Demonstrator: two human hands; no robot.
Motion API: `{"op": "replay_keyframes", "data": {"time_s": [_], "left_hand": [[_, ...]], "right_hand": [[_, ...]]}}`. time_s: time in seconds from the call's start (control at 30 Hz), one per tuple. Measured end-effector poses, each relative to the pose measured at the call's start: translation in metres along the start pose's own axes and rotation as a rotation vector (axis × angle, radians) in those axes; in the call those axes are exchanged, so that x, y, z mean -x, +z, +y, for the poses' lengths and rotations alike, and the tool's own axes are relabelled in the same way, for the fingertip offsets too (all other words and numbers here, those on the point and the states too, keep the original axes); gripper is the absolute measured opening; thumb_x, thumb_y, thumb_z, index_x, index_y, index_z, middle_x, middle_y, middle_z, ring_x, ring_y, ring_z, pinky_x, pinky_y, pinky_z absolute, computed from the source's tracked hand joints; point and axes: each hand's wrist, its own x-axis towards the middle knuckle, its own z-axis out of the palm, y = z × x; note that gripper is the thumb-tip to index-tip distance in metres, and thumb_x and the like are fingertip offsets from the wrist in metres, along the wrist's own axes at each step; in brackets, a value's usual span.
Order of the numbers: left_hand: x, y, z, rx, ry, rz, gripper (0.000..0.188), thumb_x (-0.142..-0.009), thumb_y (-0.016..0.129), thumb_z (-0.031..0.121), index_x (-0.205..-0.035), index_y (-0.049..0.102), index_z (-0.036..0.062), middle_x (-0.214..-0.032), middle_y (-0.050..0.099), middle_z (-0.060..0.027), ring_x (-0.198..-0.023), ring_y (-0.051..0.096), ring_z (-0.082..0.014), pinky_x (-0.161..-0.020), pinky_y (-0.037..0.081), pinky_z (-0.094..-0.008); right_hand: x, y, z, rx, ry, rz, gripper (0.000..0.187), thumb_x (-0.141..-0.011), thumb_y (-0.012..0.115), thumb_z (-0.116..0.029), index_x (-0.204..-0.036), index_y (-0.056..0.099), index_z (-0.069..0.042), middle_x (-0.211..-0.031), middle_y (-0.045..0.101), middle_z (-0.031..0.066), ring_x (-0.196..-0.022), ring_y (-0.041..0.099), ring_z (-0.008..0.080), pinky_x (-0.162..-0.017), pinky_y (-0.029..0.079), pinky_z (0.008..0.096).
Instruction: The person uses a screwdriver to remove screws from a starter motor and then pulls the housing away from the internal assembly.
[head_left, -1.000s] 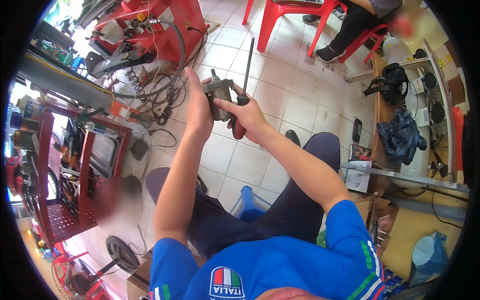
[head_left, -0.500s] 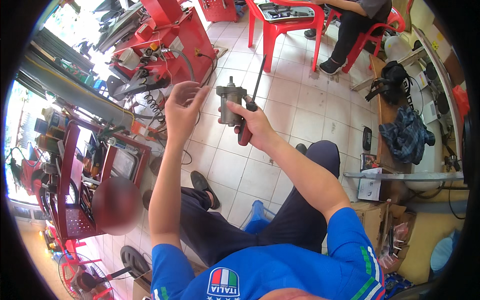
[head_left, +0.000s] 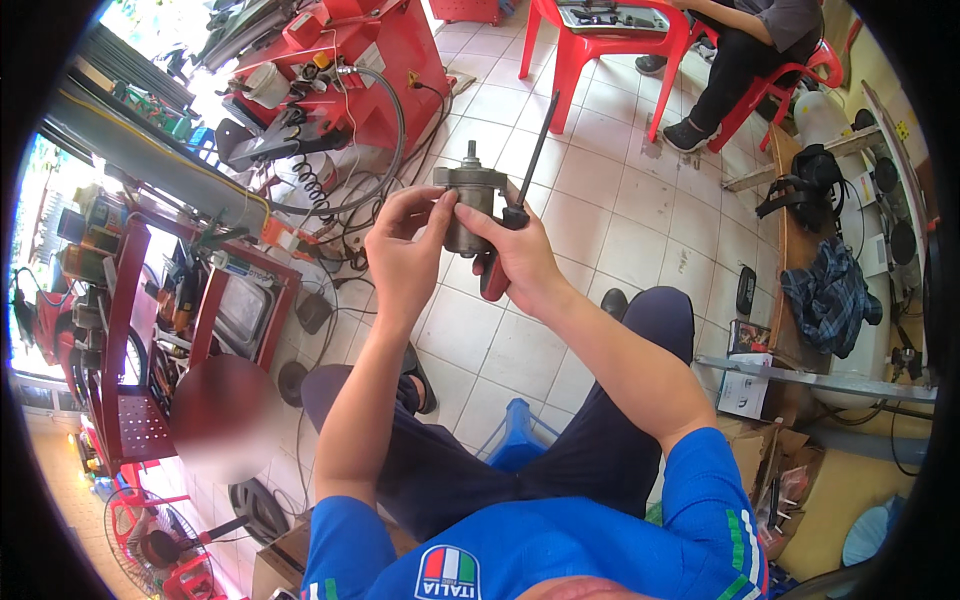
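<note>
A grey metal starter motor (head_left: 470,180), cylindrical with a flange and a short shaft pointing up, is held upright in front of me. My right hand (head_left: 530,262) grips it from the right, thumb across the body. The same hand also clasps a screwdriver (head_left: 494,277) with a red and black handle, its long dark blade pointing up and slightly right. On the other side, my left hand (head_left: 408,245) is closed on the motor, thumb and fingertips at its left edge just below the flange. Part of the motor's lower body is hidden by my fingers.
A blue stool (head_left: 516,430) shows between my legs. Red machinery (head_left: 375,90) with hoses and cables stands at far left, a red tool rack (head_left: 125,330) at left. Ahead, a person sits by a red chair (head_left: 600,62) bearing a tray of parts. A wooden bench (head_left: 790,240) lines the right.
My left hand has moved right and taken hold of the starter motor; before, it was apart from it. My right hand keeps its grip on the motor and screwdriver. The view has shifted slightly.
</note>
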Motion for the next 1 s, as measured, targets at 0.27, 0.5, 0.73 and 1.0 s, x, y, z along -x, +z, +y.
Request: {"op": "replay_keyframes", "data": {"time_s": [0.27, 0.5, 0.73, 1.0], "left_hand": [[-0.009, 0.001, 0.002, -0.008, -0.021, -0.061, 0.020, -0.090, 0.075, 0.012, -0.100, 0.069, -0.0040, -0.102, 0.065, -0.0062, -0.079, 0.064, -0.0098, -0.068, 0.051, -0.0223], [-0.007, 0.006, 0.001, -0.014, -0.008, -0.070, 0.017, -0.090, 0.074, 0.011, -0.098, 0.070, -0.0041, -0.103, 0.065, -0.0061, -0.085, 0.065, -0.0104, -0.072, 0.052, -0.0229], [-0.008, 0.012, 0.003, 0.048, -0.003, -0.068, 0.015, -0.092, 0.072, 0.009, -0.097, 0.070, -0.0048, -0.099, 0.066, -0.0030, -0.088, 0.061, -0.0077, -0.079, 0.048, -0.0209], [-0.008, 0.007, 0.002, 0.041, -0.033, -0.080, 0.017, -0.092, 0.072, 0.009, -0.098, 0.070, -0.0060, -0.102, 0.066, -0.0050, -0.089, 0.061, -0.0080, -0.078, 0.047, -0.0204]], "right_hand": [[-0.002, 0.000, -0.001, -0.002, -0.024, 0.062, 0.061, -0.084, 0.082, -0.023, -0.134, 0.050, -0.013, -0.096, 0.066, 0.0024, -0.075, 0.064, 0.0102, -0.050, 0.049, 0.0264], [0.003, -0.005, -0.004, -0.023, -0.040, 0.041, 0.067, -0.085, 0.081, -0.023, -0.140, 0.045, -0.012, -0.098, 0.065, 0.0029, -0.073, 0.063, 0.0098, -0.049, 0.048, 0.0260], [0.003, -0.007, -0.008, 0.010, -0.054, 0.055, 0.067, -0.085, 0.080, -0.023, -0.141, 0.044, -0.010, -0.097, 0.065, 0.0030, -0.073, 0.063, 0.0100, -0.049, 0.048, 0.0256], [0.002, -0.006, -0.005, -0.005, -0.072, 0.045, 0.066, -0.085, 0.080, -0.023, -0.140, 0.045, -0.010, -0.096, 0.065, 0.0037, -0.071, 0.063, 0.0102, -0.047, 0.050, 0.0255]]}}
